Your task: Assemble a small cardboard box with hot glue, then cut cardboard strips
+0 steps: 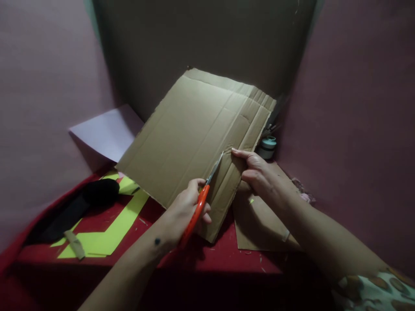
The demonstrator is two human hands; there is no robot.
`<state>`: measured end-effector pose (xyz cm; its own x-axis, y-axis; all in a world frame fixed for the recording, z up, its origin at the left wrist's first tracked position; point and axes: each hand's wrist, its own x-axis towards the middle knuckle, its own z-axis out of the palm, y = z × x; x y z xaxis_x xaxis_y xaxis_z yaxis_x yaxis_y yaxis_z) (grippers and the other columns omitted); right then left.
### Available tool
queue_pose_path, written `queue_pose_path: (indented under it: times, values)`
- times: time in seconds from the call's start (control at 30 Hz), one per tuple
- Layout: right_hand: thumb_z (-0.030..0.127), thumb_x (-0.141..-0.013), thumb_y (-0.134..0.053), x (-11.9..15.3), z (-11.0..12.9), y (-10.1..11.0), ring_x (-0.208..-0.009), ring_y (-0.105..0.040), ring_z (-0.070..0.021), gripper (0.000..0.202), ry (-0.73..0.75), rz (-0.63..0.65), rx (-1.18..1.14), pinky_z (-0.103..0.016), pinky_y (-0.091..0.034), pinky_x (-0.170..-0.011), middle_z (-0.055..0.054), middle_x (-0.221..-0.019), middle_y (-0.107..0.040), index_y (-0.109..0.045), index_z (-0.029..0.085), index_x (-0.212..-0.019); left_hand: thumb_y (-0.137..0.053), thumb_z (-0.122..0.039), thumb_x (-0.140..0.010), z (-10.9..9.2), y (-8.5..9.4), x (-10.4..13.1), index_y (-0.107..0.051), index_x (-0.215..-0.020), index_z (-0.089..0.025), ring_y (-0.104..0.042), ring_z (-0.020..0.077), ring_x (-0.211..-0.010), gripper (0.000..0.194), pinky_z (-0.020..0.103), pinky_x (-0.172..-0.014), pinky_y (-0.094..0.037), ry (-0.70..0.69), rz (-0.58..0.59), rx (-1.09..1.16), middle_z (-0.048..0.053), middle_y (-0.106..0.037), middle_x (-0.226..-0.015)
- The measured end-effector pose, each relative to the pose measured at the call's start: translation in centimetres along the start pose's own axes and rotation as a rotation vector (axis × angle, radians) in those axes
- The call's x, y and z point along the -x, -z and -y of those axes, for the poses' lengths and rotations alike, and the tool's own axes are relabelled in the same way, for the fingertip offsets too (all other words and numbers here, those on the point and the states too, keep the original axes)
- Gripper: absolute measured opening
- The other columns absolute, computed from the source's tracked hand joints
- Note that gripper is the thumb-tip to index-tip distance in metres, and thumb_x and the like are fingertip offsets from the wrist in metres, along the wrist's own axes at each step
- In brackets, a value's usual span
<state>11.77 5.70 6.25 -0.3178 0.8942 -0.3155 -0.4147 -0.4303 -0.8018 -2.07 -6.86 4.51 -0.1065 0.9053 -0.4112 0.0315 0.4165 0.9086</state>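
Observation:
A large sheet of cardboard (188,129) is held up at a tilt above the red table, its right side marked by several creases. My left hand (189,207) grips a pair of scissors (199,207) with orange handles. Their blades point up and away and lie against the cardboard near a crease; whether the lower blade is behind the sheet, I cannot tell. With thumb and fingers closed, my right hand (256,170) pinches the cardboard's right part, just beside the scissor tip. Some of its fingers are hidden.
Yellow paper strips (119,224), a small cardboard scrap (74,244) and a black object (100,192) lie at the left of the red table (223,259). White paper (105,131) leans behind. Another cardboard piece (259,220) and a teal-lidded container (267,147) are on the right. Walls rise on both sides.

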Motion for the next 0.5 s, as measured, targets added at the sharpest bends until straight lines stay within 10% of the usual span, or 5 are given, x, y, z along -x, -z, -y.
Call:
queue_pose_path:
  times: [0.3,0.5]
  values:
    - [0.026,-0.073,-0.067,-0.7,-0.6,0.8,-0.066,-0.066,-0.0266,0.007,-0.191,0.018,0.005,-0.044,-0.056,-0.069,-0.005,-0.055,-0.067,-0.068,0.019,-0.073,-0.035,-0.035,-0.089,-0.1,-0.2,0.4,-0.036,-0.123,-0.025,-0.053,0.0169,-0.043,0.036,0.028,-0.042,-0.043,-0.082,0.022,-0.224,-0.004,-0.05,-0.059]
    - [0.018,-0.07,-0.067,-1.3,-1.1,0.8,-0.065,-0.067,-0.0255,0.002,0.005,0.0,0.019,-0.041,-0.057,-0.069,-0.003,-0.053,-0.066,-0.066,0.019,-0.068,-0.062,-0.04,-0.078,-0.3,0.7,0.5,-0.046,-0.081,-0.024,-0.054,0.0249,-0.063,0.024,0.033,-0.06,-0.033,-0.327,-0.186,-0.688,-0.003,-0.041,-0.058]
